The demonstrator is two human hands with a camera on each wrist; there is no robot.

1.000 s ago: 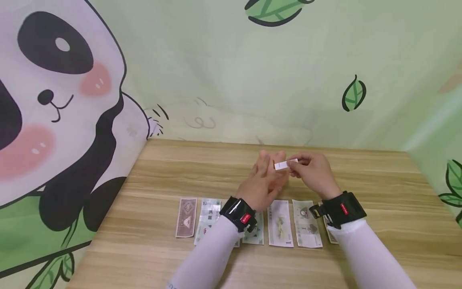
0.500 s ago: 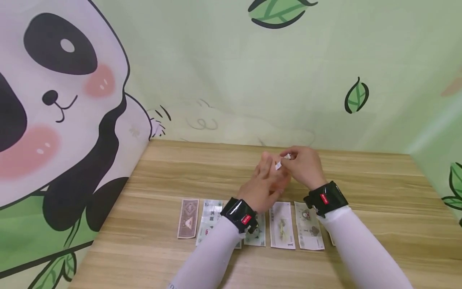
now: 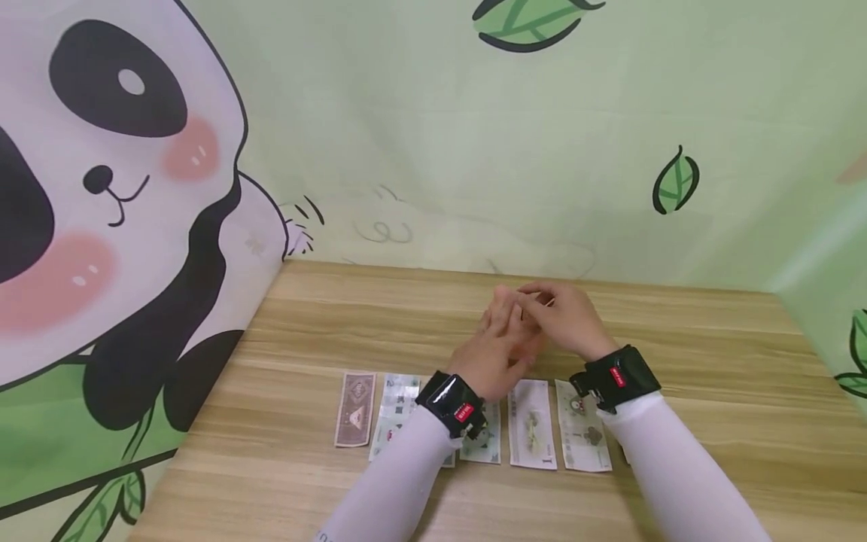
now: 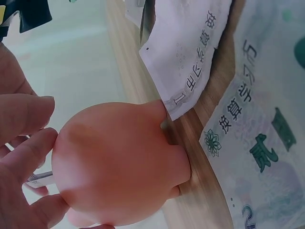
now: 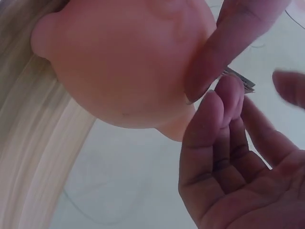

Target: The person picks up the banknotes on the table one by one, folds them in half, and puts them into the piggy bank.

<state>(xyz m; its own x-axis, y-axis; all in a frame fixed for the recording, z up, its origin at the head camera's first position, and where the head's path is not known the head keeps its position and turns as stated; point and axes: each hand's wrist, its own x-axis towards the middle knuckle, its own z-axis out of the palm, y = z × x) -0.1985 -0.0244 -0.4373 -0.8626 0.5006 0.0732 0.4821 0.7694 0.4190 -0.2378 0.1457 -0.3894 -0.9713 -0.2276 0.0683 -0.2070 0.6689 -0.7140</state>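
A round pink piggy bank (image 4: pixel 114 157) stands on the table, mostly covered by both hands in the head view. My left hand (image 3: pixel 482 365) lies over it, fingers and thumb spread round its top and side. At its upper right, my right hand (image 3: pixel 572 320) pinches a small folded banknote (image 5: pixel 245 82) against the bank's top. Only a thin end of that note shows between the fingers; how far it is in the slot, I cannot tell. Below the hands a row of play banknotes lies flat, among them a brown one (image 3: pixel 354 409) and a white one (image 3: pixel 532 424).
The wooden table (image 3: pixel 250 444) runs back to a pale green cloth backdrop (image 3: pixel 433 173) close behind the bank. A printed panda (image 3: pixel 135 211) fills the left side. Both forearms pass above the row, hiding some of the notes.
The folded banknote, plainly visible one second ago, has turned and is now mostly hidden by the right hand. That hand has moved left, closer to the bank's top. The left hand keeps its hold.
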